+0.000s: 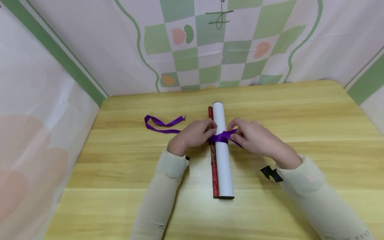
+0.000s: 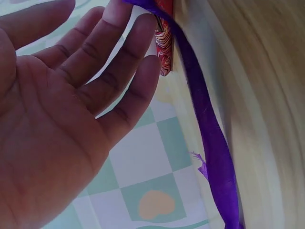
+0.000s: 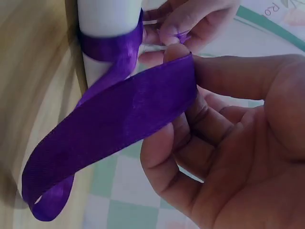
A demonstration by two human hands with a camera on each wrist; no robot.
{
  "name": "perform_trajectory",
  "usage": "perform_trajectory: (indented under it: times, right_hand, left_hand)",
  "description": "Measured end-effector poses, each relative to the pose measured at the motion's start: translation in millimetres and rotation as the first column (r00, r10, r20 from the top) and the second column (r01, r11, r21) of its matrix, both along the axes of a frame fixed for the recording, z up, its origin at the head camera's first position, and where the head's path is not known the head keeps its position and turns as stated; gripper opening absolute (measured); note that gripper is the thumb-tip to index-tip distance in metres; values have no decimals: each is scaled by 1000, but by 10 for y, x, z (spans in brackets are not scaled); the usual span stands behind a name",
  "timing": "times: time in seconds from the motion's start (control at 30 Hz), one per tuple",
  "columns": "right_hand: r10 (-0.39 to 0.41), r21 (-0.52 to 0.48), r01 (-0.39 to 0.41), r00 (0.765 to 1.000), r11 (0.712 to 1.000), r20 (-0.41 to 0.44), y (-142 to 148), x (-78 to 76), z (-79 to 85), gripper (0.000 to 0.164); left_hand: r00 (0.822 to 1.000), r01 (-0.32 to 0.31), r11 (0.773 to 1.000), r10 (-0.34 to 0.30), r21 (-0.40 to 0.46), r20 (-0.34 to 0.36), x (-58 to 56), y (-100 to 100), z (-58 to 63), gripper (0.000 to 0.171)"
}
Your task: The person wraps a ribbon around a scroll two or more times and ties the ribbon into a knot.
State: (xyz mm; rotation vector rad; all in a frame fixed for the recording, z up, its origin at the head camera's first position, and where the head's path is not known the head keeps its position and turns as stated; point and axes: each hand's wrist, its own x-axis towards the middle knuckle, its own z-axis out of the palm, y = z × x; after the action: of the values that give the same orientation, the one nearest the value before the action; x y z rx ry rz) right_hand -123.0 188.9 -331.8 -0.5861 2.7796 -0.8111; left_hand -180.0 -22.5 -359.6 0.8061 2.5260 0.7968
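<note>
A purple ribbon [image 1: 222,137] goes round a long white roll [image 1: 225,170] with dark ends and a thin red patterned rod [image 1: 215,180] lying along its left side. My left hand [image 1: 195,134] is at the left of the roll, thumb and forefinger pinching a frayed bit of the ribbon, seen in the right wrist view. On the other side, my right hand [image 1: 255,138] grips the ribbon between thumb and fingers; the right wrist view shows it hanging in a loop. The ribbon's long tail runs left beneath my left hand and curls on the table.
Everything lies on a light wooden table [image 1: 120,166]. Behind it hangs a curtain [image 1: 210,53] with green checks and fruit shapes, and similar cloth stands at the left. A black strap piece [image 1: 271,174] sticks out near my right sleeve.
</note>
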Motion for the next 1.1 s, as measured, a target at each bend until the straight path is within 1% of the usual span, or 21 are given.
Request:
perform_trajectory:
  times: [0.1,0.2,0.37,0.47,0.57,0.63,0.73,0.87,0.97,1.1]
  right_hand:
    - [7,8,-7,1000,1000,9,-32,25,-2,13]
    - [37,28,-37,999,999,2,-57,35,-19,7]
    - [99,44,-100,995,994,25,-96,53,-38,8]
    - [107,39,-108,994,993,31,-130,66,-57,10]
    - [99,20,-99,995,995,6,-149,77,-71,10]
    - [90,4,-89,996,996,-18,-153,82,-80,12]
    - [62,-9,-63,998,998,-22,-164,93,-90,14]
    - [18,-4,-18,1000,1000,7,-197,107,-116,13]
    - [-9,-1,9,1000,1000,22,-228,120,-139,11]
    - [-58,2,58,998,998,-8,-272,123,-182,8]
  left_hand:
    - [1000,17,1000,-17,13,3,-2,7,-9,28]
    - [1000,29,999,-29,22,4,-5,2,-16,27]
    - [999,37,998,-37,45,5,-17,-9,-24,26]
    - [999,45,996,-47,72,25,-15,-6,-29,26]
    - [996,60,993,-66,105,56,-12,5,-32,27]
    - [995,69,990,-77,120,64,-9,13,-32,28]
    - [996,73,989,-79,125,44,-10,22,-28,28]
    - [998,54,989,-57,135,21,-9,24,-20,28]
    - [999,45,989,-49,144,21,-6,19,-20,27]
    - [999,40,988,-41,152,9,-9,8,-17,26]
